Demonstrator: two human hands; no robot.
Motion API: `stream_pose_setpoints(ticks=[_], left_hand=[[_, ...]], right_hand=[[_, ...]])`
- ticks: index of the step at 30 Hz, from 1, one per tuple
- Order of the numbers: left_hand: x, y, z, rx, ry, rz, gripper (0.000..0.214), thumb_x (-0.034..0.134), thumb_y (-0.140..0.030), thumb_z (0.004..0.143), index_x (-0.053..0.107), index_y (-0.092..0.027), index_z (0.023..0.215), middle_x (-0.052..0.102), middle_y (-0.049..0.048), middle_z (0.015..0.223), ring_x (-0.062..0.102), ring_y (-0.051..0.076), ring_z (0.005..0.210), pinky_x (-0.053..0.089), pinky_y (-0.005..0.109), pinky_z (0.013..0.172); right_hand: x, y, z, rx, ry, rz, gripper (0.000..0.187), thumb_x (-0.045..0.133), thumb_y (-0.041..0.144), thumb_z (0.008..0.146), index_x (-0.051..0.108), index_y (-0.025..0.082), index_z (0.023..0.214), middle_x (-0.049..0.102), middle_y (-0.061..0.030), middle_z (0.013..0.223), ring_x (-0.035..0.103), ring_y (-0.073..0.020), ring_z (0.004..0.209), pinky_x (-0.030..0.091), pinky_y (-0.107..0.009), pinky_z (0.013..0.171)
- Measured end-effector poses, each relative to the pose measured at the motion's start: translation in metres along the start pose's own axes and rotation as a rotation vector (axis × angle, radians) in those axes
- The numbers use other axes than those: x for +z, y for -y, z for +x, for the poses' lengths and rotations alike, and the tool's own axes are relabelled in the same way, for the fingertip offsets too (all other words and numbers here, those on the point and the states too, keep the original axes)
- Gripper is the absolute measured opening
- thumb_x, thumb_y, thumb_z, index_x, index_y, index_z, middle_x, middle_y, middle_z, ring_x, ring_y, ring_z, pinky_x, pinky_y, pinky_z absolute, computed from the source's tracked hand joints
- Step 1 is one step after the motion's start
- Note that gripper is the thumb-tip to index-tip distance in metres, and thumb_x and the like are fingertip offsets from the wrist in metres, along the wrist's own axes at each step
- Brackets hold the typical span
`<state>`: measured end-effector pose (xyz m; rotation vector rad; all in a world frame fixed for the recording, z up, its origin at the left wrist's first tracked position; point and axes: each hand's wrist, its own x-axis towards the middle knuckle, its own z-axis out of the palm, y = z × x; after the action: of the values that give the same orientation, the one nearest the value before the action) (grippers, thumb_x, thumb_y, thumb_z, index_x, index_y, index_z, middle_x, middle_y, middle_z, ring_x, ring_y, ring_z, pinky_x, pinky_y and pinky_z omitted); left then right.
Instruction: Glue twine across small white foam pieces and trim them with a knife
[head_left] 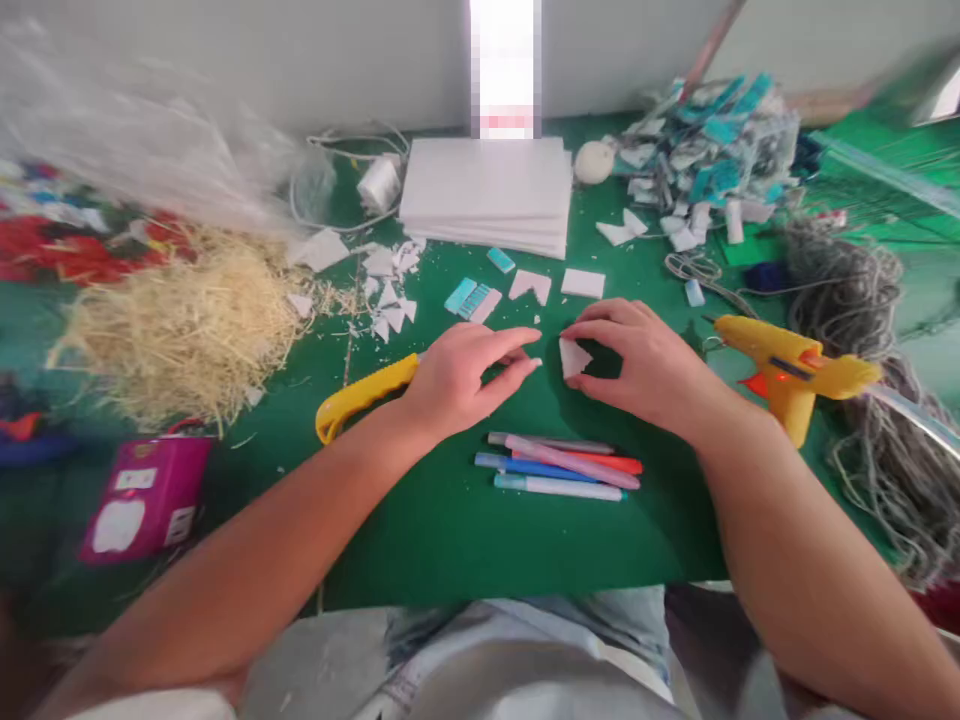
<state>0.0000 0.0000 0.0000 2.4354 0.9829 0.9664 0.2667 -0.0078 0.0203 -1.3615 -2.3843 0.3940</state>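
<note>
My right hand (637, 365) pinches a small white foam piece (574, 358) with a notched edge, thumb and fingers at its two ends. Facing it from the left, my left hand (480, 372) has thumb and forefinger apart with a gap between them. Partly hidden behind the left hand is a yellow utility knife (367, 395). Just beyond the hands lie a white notched piece (530, 287), a white rectangular piece (583, 283) and a blue-and-white eraser-like block (472, 300). Nearer my body, several markers (562, 465) lie in a loose pile.
A stack of white foam sheets (484, 190) stands at the back. To the right are a yellow hot glue gun (787, 365), grey yarn (847, 280) and a heap of blue and white scraps (712, 150). Straw (187, 320) and a magenta box (146, 495) sit left.
</note>
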Motion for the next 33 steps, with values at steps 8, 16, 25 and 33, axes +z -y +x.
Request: stream_pose_setpoints(ticks=[8,16,25,33], left_hand=[[0.001,0.01,0.003,-0.142,-0.107,0.063,0.038,0.052,-0.032,0.112,0.075,-0.013,0.136,0.087,0.0113,0.123,0.083,0.023,0.108,0.064,0.036,0.103],[0.005,0.003,-0.002,0.001,0.018,0.336,0.039,0.068,-0.033,0.104,0.074,-0.012,0.136,0.084,0.0156,0.124,0.08,0.033,0.116,0.061,0.047,0.104],[0.008,-0.006,0.002,0.049,0.126,0.162,0.042,0.067,-0.031,0.104,0.07,-0.013,0.142,0.081,0.015,0.132,0.076,0.031,0.124,0.059,0.044,0.108],[0.006,-0.001,0.002,-0.038,0.181,0.16,0.046,0.073,-0.036,0.1,0.071,-0.017,0.142,0.082,0.014,0.132,0.077,0.033,0.125,0.058,0.05,0.111]], right_hand=[[-0.003,0.0,0.0,0.03,0.035,-0.002,0.042,0.077,0.033,0.088,0.084,0.02,0.127,0.077,-0.0176,0.132,0.072,-0.0396,0.118,0.06,-0.065,0.108],[-0.003,-0.001,0.0,0.04,0.047,0.009,0.049,0.079,0.036,0.088,0.083,0.018,0.133,0.075,-0.0188,0.134,0.071,-0.0405,0.121,0.059,-0.066,0.111],[-0.007,0.009,0.005,0.17,0.008,0.255,0.036,0.084,0.033,0.078,0.086,0.021,0.112,0.08,-0.0145,0.128,0.073,-0.0365,0.116,0.059,-0.06,0.109],[-0.028,0.017,0.014,0.725,-0.092,1.347,0.043,0.099,0.059,0.059,0.074,0.029,0.076,0.081,-0.0022,0.103,0.069,-0.0198,0.088,0.063,-0.033,0.078]])
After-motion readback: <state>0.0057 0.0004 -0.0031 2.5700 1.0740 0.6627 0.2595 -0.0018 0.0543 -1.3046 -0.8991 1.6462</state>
